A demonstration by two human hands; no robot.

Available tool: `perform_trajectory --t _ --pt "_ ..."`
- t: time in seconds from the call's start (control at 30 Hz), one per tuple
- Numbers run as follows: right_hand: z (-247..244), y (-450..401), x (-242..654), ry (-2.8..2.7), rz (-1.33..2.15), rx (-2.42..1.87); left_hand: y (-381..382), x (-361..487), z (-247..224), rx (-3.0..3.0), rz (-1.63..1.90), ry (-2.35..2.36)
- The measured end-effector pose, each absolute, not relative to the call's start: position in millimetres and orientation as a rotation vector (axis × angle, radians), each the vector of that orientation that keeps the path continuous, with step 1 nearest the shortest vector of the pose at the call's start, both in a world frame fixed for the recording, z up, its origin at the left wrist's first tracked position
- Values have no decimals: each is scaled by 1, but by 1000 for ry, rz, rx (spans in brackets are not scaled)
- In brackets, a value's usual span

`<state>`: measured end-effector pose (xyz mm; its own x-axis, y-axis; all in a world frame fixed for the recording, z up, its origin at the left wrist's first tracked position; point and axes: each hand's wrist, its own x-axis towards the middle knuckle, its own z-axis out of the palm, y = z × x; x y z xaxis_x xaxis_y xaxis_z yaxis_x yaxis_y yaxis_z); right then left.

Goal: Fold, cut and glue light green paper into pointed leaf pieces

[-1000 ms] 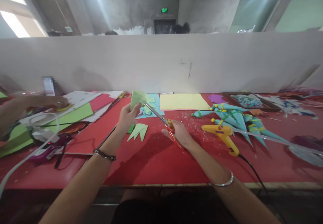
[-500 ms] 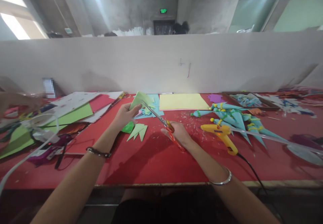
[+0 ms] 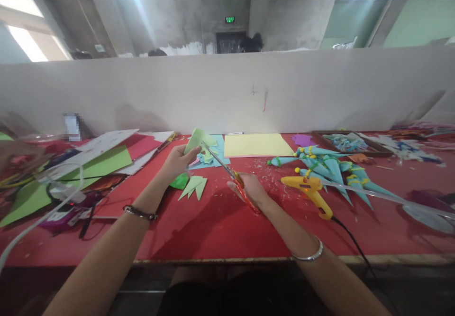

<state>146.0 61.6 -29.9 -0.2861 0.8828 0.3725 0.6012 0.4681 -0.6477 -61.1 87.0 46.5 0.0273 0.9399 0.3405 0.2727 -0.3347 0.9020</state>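
Pinched in my left hand [image 3: 179, 162] is a light green sheet [image 3: 199, 139], raised above the table. My right hand [image 3: 251, 190] is closed around the orange-red handles of a pair of scissors [image 3: 219, 159], whose blades reach left to the sheet's edge. Several cut light green pointed pieces [image 3: 194, 187] lie on the red table below my left hand. Beside them sits a bright green item [image 3: 179, 181], partly hidden by that hand. Behind the held sheet are light blue pieces [image 3: 216, 157].
A yellow glue gun [image 3: 309, 190] with a cord lies to the right, near several blue cones [image 3: 330, 164]. Pale yellow sheets [image 3: 258, 145] rest at the back. On the left are green sheets [image 3: 110, 164], a purple power strip [image 3: 60, 218] and another person's blurred hand [image 3: 17, 157].
My hands, the sheet and the scissors stay nearly in place. The view has shifted slightly. At the far left, the other person's hand has moved.
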Motion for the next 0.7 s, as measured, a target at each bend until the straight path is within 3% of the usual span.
perform_trajectory --t 0.7 --pt "-37 64 142 -2021 465 -1242 88 -64 48 1753 1201 1248"
